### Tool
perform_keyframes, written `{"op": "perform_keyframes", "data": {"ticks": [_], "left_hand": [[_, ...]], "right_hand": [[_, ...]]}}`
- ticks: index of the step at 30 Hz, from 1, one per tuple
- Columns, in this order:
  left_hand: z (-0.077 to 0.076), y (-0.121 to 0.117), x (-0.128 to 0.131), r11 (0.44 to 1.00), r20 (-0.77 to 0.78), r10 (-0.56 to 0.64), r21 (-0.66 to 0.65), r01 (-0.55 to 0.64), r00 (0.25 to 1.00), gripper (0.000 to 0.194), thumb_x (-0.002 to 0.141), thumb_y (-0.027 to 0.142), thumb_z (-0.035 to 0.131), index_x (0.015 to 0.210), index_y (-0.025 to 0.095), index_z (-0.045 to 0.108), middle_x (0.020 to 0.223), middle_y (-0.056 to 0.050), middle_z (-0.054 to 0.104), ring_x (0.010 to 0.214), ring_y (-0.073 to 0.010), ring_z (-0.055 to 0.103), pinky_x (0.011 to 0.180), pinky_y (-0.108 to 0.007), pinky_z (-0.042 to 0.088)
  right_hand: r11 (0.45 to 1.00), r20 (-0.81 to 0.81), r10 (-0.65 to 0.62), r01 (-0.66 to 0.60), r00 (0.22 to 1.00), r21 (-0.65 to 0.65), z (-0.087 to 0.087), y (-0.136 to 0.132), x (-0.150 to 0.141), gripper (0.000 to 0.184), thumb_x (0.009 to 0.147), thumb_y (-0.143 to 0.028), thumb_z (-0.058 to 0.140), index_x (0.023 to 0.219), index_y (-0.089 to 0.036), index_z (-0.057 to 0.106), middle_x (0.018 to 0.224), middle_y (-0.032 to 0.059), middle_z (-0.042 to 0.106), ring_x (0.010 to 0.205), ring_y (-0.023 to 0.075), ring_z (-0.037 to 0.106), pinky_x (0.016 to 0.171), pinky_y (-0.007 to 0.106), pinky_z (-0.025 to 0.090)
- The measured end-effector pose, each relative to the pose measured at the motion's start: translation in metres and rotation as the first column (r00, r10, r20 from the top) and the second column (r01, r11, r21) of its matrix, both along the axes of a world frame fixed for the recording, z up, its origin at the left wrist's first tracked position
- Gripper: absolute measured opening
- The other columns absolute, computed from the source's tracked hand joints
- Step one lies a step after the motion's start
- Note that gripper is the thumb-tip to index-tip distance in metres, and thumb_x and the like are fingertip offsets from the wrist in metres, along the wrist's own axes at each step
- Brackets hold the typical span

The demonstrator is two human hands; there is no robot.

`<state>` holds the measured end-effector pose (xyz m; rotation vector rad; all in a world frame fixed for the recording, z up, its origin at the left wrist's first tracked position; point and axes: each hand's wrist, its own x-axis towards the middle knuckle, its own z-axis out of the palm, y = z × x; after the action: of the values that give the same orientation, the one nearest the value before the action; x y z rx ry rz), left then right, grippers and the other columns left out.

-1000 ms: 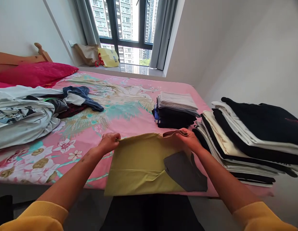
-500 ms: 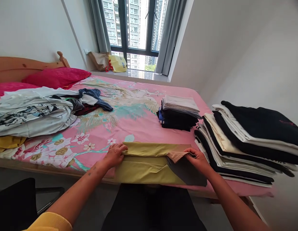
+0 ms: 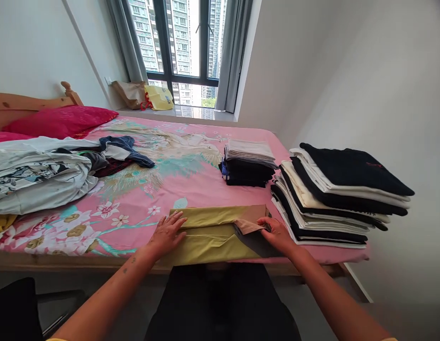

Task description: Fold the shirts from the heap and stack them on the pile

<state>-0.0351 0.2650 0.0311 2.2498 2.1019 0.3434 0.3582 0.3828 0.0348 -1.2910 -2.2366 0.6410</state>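
Our left forearm [image 3: 111, 291] slants in from the lower left and our right forearm [image 3: 328, 289] from the lower right, leaving the two hands well apart. Our left hand [image 3: 169, 232] is palm down and fairly flat, fingers spread and pointing forward, thumb set off toward the inner side; small dark marks show just behind the left wrist [image 3: 150, 251]. Our right hand [image 3: 277, 234] turns inward, fingers bent, index finger above thumb; whether their tips meet, we cannot tell.
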Motion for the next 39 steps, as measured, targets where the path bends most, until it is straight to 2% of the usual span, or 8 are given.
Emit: {"op": "perform_keyframes", "data": {"ticks": [9,13,18,23,26,30,34,39], "left_hand": [[-0.029,-0.002,0.058,0.996,-0.043,0.049,-0.071,-0.052,0.998,0.056,0.087,0.043,0.040,0.139,0.023,0.038,0.149,-0.008,0.029,0.139,-0.0266,0.022,0.110,-0.055,0.001],[-0.021,0.006,0.088,0.999,0.026,-0.011,0.030,0.011,1.000,0.063,0.084,0.040,0.046,0.142,0.020,0.032,0.149,-0.011,0.029,0.139,-0.0265,0.022,0.111,-0.052,0.007],[-0.011,0.038,0.163,0.972,0.122,-0.211,0.131,0.195,0.970,0.076,0.073,0.045,0.061,0.140,0.023,0.033,0.148,-0.013,0.032,0.137,-0.0295,0.024,0.112,-0.052,0.008],[-0.007,0.082,0.222,0.989,0.314,-0.101,0.138,0.060,0.944,0.052,0.070,0.038,0.063,0.118,0.020,0.053,0.132,-0.016,0.050,0.128,-0.0321,0.038,0.108,-0.051,0.017],[-0.002,0.104,0.228,0.997,0.554,0.070,-0.014,-0.075,0.830,0.024,0.075,0.028,0.053,0.095,0.019,0.063,0.105,-0.013,0.065,0.107,-0.0295,0.054,0.096,-0.046,0.034],[0.001,0.128,0.216,0.987,0.679,0.151,-0.139,-0.076,0.718,0.026,0.074,0.020,0.041,0.084,0.019,0.065,0.075,-0.005,0.067,0.074,-0.0204,0.061,0.068,-0.032,0.045],[0.005,0.147,0.205,0.983,0.750,0.147,-0.183,-0.012,0.644,0.024,0.072,0.023,0.040,0.074,0.017,0.064,0.061,-0.001,0.062,0.058,-0.0144,0.056,0.054,-0.024,0.040],[0.028,0.161,0.201,0.975,0.800,0.119,-0.207,0.084,0.588,0.022,0.067,0.028,0.046,0.070,0.017,0.065,0.059,0.001,0.061,0.054,-0.0124,0.053,0.050,-0.022,0.039]], "right_hand": [[0.985,0.023,-0.047,0.042,0.999,0.168,-0.001,-0.014,-0.001,0.014,0.078,-0.019,0.050,0.086,-0.021,0.061,0.085,0.0040,0.063,0.086,0.0204,0.055,0.081,0.033,0.040],[0.980,0.018,-0.032,0.028,0.999,0.199,-0.005,-0.019,-0.004,0.018,0.077,-0.013,0.051,0.089,-0.021,0.062,0.086,0.0039,0.063,0.087,0.0206,0.054,0.080,0.033,0.039],[0.968,-0.008,-0.040,0.040,0.999,0.249,0.004,-0.020,-0.012,0.018,0.078,-0.011,0.051,0.089,-0.021,0.062,0.087,0.0044,0.064,0.089,0.0216,0.052,0.083,0.035,0.037],[0.956,-0.039,-0.039,0.049,0.998,0.290,0.022,-0.010,-0.020,0.015,0.081,-0.014,0.051,0.090,-0.021,0.061,0.088,0.0039,0.063,0.090,0.0210,0.052,0.086,0.036,0.036],[0.937,-0.148,-0.089,0.133,0.985,0.323,0.028,-0.006,-0.014,0.012,0.084,-0.025,0.054,0.094,-0.021,0.058,0.091,0.0050,0.062,0.091,0.0210,0.052,0.085,0.035,0.037],[0.924,-0.229,-0.173,0.238,0.958,0.300,0.017,-0.011,0.008,0.020,0.090,-0.035,0.045,0.081,-0.020,0.054,0.079,0.0046,0.059,0.081,0.0193,0.053,0.080,0.033,0.040],[0.973,-0.025,0.043,-0.037,0.999,0.226,-0.005,-0.022,0.023,0.024,0.093,-0.027,0.039,0.090,-0.020,0.061,0.093,0.0067,0.065,0.098,0.0202,0.056,0.095,0.037,0.037],[0.937,0.199,0.301,-0.328,0.933,0.118,-0.013,-0.018,0.006,0.045,0.093,-0.035,0.037,0.133,-0.016,0.044,0.141,0.0093,0.042,0.135,0.0227,0.027,0.112,0.044,0.017]]}}
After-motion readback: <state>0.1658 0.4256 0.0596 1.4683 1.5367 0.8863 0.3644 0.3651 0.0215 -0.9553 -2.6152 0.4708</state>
